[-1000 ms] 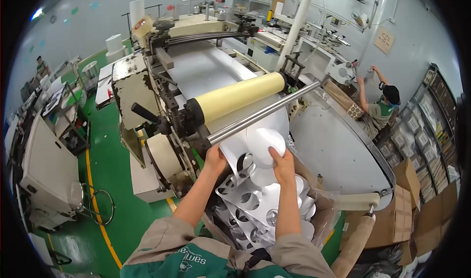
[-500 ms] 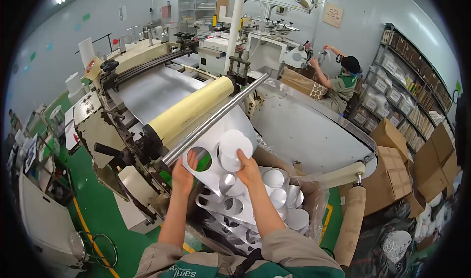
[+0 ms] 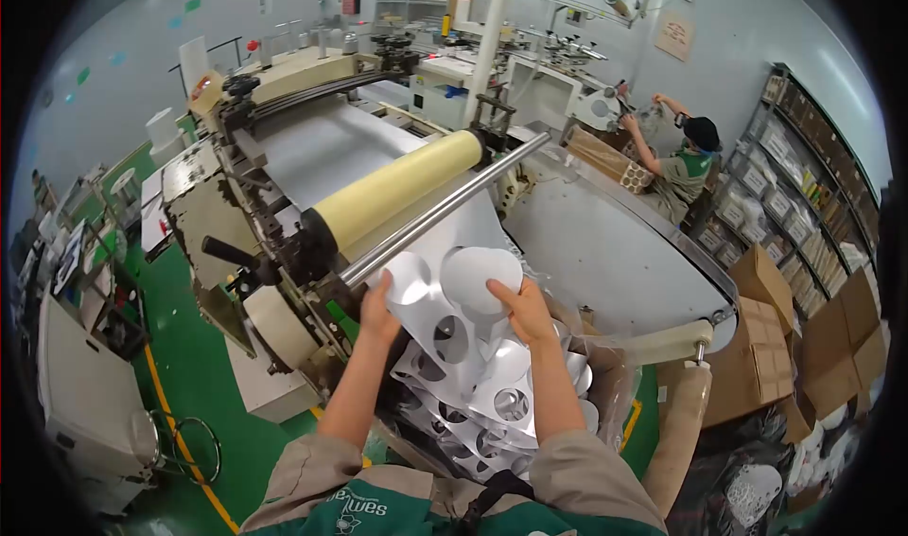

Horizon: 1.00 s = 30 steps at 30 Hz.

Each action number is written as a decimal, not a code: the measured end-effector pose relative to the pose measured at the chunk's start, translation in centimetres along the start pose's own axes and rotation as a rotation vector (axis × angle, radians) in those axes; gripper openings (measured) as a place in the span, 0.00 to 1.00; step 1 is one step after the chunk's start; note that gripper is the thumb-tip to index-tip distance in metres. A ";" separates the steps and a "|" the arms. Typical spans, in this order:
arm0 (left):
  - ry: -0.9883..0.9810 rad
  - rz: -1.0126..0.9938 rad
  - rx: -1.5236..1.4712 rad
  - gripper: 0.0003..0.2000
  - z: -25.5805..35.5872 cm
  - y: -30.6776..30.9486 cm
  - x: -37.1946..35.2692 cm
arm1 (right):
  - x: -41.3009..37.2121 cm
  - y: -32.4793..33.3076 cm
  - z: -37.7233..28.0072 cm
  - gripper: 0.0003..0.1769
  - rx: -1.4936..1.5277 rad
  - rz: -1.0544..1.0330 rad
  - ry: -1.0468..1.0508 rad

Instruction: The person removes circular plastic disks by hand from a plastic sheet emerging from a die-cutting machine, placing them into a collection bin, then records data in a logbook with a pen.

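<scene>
Plainly, in the head view, two bare hands, apart from each other, one on either side of a single white sheet point(image 3: 427, 314). Right hand point(image 3: 530, 315) clamped on one white disc point(image 3: 478, 273), thumb on the upper face, fingers mostly out of sight behind; cannot tell of any second disc beneath. Left hand point(image 3: 380, 314) at the sheet's left edge, thumb raised against it, other fingers largely hidden; cannot tell whether closed on it or merely touching. Disc in front of the sheet, between the two hands, nearer the right one. Just below it, one dark round hole point(image 3: 451, 339) in the sheet.

Under the hands, one heap of cut scrap point(image 3: 465, 421), its holes too tangled to count, inside one plastic-lined box point(image 3: 617, 375). Above the hands, one steel bar point(image 3: 445, 211) on a slant, with one yellow roller point(image 3: 402, 188) just behind. Behind that, one white post point(image 3: 490, 53). At right, one cream roller point(image 3: 662, 342), one brown roll point(image 3: 679, 432) below it, and at least two cardboard boxes point(image 3: 761, 342). Farther back, one other person point(image 3: 683, 175) in a dark cap, both arms raised, well apart from the sheet, near one tall shelf unit point(image 3: 780, 186).
</scene>
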<state>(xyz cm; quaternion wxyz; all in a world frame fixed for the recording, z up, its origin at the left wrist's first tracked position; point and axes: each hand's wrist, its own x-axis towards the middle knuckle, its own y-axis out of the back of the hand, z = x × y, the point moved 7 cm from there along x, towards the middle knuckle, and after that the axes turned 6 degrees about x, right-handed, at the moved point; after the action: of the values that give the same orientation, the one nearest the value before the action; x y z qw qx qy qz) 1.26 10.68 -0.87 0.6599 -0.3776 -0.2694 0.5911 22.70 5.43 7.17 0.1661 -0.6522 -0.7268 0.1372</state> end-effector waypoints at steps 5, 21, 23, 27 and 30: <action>-0.087 -0.045 0.073 0.15 -0.2 -1.6 -2.7 | 3.6 -5.3 1.2 0.22 -0.013 -0.076 0.018; -0.152 0.032 0.218 0.13 1.9 0.1 -1.6 | 2.8 -0.3 2.4 0.21 0.275 0.020 0.161; -0.092 0.013 0.258 0.11 -0.4 -0.4 -3.0 | 3.7 -4.0 2.0 0.22 -0.019 -0.029 0.146; 0.039 -0.015 0.332 0.10 -3.8 0.5 -5.7 | 3.6 -6.7 3.3 0.23 -0.231 -0.089 -0.033; 0.051 -0.056 0.407 0.11 -3.9 0.9 -5.3 | 3.6 -3.7 5.2 0.24 -0.057 0.004 -0.007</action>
<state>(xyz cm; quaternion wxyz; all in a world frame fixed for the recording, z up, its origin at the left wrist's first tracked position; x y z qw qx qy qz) 3.06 4.83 -3.33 0.7453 -0.2438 -0.1380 0.6050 16.88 8.64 4.23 0.1446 -0.6577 -0.7295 0.1193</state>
